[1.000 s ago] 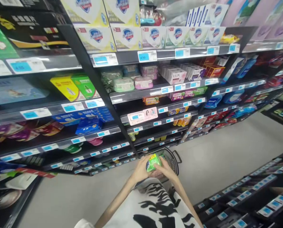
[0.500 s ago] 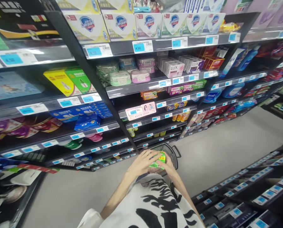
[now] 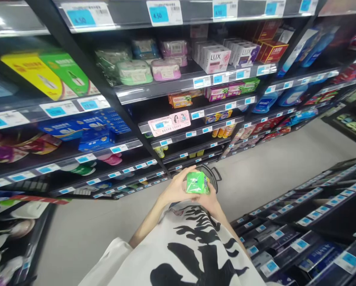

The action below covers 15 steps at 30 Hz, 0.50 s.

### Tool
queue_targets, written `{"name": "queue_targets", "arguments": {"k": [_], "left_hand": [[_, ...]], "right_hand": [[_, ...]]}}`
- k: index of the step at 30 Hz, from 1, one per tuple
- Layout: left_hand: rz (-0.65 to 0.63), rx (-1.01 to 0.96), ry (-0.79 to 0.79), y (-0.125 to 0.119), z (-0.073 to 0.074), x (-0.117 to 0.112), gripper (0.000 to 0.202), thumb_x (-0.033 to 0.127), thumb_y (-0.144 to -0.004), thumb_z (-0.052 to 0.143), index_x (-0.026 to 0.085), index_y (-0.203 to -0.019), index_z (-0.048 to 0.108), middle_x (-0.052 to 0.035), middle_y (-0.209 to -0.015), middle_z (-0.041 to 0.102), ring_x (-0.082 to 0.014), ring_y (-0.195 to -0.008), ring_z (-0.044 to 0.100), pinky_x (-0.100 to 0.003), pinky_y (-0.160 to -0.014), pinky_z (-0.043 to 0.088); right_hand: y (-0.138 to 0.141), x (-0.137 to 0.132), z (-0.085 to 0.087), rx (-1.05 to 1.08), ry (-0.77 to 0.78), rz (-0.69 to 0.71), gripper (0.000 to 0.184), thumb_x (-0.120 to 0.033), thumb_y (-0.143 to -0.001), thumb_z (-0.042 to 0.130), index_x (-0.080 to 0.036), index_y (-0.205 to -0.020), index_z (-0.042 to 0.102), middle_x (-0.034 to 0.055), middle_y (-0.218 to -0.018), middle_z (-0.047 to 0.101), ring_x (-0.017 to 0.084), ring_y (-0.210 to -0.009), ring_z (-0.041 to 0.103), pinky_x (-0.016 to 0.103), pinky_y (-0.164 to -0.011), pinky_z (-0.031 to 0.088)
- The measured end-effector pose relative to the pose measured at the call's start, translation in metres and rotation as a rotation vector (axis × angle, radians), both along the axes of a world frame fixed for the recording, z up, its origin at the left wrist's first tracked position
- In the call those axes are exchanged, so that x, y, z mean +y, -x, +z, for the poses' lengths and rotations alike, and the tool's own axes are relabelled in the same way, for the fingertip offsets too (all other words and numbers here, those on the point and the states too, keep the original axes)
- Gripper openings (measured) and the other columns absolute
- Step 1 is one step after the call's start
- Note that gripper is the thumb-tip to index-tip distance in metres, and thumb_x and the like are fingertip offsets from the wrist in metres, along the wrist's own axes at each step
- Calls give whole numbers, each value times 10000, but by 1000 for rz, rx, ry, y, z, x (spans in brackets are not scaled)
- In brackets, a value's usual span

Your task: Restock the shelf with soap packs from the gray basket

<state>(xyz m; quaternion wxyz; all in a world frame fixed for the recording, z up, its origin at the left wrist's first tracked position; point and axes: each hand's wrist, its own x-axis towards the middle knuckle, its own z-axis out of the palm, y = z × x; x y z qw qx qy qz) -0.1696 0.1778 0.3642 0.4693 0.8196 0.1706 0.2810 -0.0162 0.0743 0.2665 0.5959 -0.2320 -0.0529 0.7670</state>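
Observation:
Between my hands, in front of my shirt, is a bright green plastic-wrapped pack (image 3: 196, 182) with some yellow on its right side; what is inside it I cannot make out. My left hand (image 3: 178, 187) grips its left side and lower edge, with the fingers bent around it. My right hand (image 3: 208, 198) closes on its lower right corner. Beneath the pack, partly hidden by it and my hands, a dark shopping basket (image 3: 214, 179) shows its rim and a handle.
Shelves ahead carry LUX soap boxes (image 3: 216, 58), wrapped soap packs (image 3: 166, 70) and blue boxes (image 3: 97, 137). A pink label (image 3: 169, 123) juts from a shelf edge. Grey floor (image 3: 273, 159) runs off to the right, with another low shelf rack (image 3: 303, 214) at the lower right.
The green pack has been turned, so a plain green face now shows more fully. My left fingers have moved off its top to its side. The view has tilted downward.

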Motion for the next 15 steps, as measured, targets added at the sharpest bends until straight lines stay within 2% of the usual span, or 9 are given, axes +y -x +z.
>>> {"name": "queue_targets", "arguments": {"k": [5,8,10,13,15], "left_hand": [[35,-123,161,2,-13,-4,1056,310,-628,965,260,-1526,410,-149,-1335,641,-319,-1257,617,-475,-1122,459],[30,-235,337,4,-20,-4,1022,319,-663,953,262,-1521,399,-167,-1398,598,-325,-1334,564,-475,-1143,445],[5,-286,445,5,-21,0,1041,334,-677,950,296,-1543,375,-171,-1535,483,-333,-1431,470,-474,-1170,421],[-26,-375,627,5,-19,5,1121,446,-650,956,336,-1576,333,-154,-1665,301,-358,-1500,366,-465,-1167,432],[12,-412,779,5,-18,5,1070,543,-687,907,321,-1572,348,-156,-1653,330,-363,-1490,381,-447,-1138,463]], "right_hand": [[3,-5,10,-35,18,-25,623,-596,-782,679,-137,-1198,618,132,-1038,755,271,-803,689,412,-661,567],[2,-2,23,-187,37,-190,554,-486,-752,746,-175,-1195,630,105,-1033,759,300,-930,704,469,-803,583],[3,2,32,-313,22,-334,551,-410,-716,804,-212,-1198,625,75,-1023,758,297,-1011,704,480,-915,571],[8,9,47,-508,-39,-483,602,-362,-713,842,-250,-1243,581,53,-1093,743,262,-1077,696,461,-1013,545],[14,11,56,-680,-68,-565,649,-343,-701,865,-256,-1262,549,55,-1165,718,240,-1101,684,436,-1032,542]]}}
